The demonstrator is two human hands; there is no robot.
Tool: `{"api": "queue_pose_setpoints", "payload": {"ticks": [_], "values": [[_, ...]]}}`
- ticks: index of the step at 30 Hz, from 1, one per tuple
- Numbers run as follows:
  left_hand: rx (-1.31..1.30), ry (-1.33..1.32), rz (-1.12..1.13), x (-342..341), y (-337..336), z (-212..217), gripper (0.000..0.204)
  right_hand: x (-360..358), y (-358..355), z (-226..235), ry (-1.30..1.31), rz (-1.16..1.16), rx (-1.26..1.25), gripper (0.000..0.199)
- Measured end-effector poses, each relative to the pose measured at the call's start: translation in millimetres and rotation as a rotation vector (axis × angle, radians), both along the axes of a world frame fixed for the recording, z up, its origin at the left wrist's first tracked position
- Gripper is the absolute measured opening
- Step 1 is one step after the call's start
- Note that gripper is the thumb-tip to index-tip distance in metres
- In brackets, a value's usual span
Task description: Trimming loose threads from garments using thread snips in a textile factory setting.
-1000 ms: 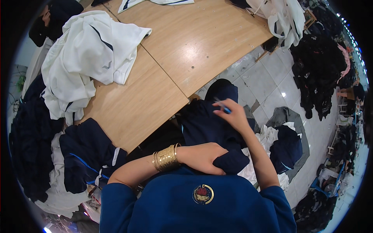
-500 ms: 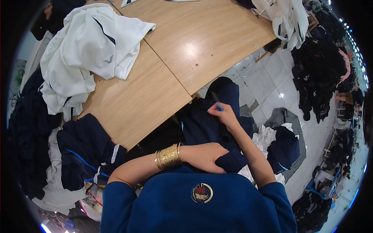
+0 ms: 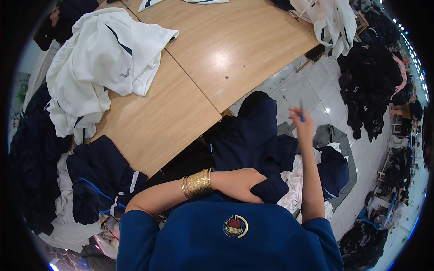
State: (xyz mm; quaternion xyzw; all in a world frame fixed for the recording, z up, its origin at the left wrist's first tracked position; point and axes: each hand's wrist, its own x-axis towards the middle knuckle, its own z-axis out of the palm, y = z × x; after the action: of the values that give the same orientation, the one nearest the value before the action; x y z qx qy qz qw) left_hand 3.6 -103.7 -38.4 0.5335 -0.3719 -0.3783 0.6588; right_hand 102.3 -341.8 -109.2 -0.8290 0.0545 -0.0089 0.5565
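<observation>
Across my lap, by the near corner of the wooden table, lies a navy garment. My left hand clutches a bunched fold of it, the fingertips partly hidden by cloth. Farther off to the right, apart from the garment, my right hand pinches a small blue-handled tool, its tip blurred. To the right, white cloth and a navy bundle lie on grey material; whether that is an opened sack, I cannot tell.
</observation>
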Motion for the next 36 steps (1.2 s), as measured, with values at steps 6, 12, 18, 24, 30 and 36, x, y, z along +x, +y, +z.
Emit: {"api": "queue_pose_setpoints", "payload": {"ticks": [6, 12, 18, 24, 30, 36], "values": [[0.026, -0.129, 0.024, 1, -16, 1, 0.029, -27, 75, -42, -0.070, 0.600, -0.556, 0.033], [0.138, -0.409, 0.135, 14, 46, 38, 0.030, 6, 42, 65, 0.077, 0.096, -0.008, 0.015], [0.603, -1.004, 1.013, 74, 149, 136, 0.029, 66, 26, 213, -0.577, -0.068, 0.415, 0.014], [0.484, -1.635, 1.619, 96, 281, 213, 0.030, 55, 85, 261, -0.888, 0.142, 0.661, 0.011], [1.124, -1.164, 1.508, 18, 359, 105, 0.035, -13, 123, 132, -0.440, 0.343, -0.015, 0.009], [1.334, -0.617, 1.325, -36, 312, 30, 0.039, -18, 110, 86, -0.191, 0.505, -0.247, 0.013]]}}
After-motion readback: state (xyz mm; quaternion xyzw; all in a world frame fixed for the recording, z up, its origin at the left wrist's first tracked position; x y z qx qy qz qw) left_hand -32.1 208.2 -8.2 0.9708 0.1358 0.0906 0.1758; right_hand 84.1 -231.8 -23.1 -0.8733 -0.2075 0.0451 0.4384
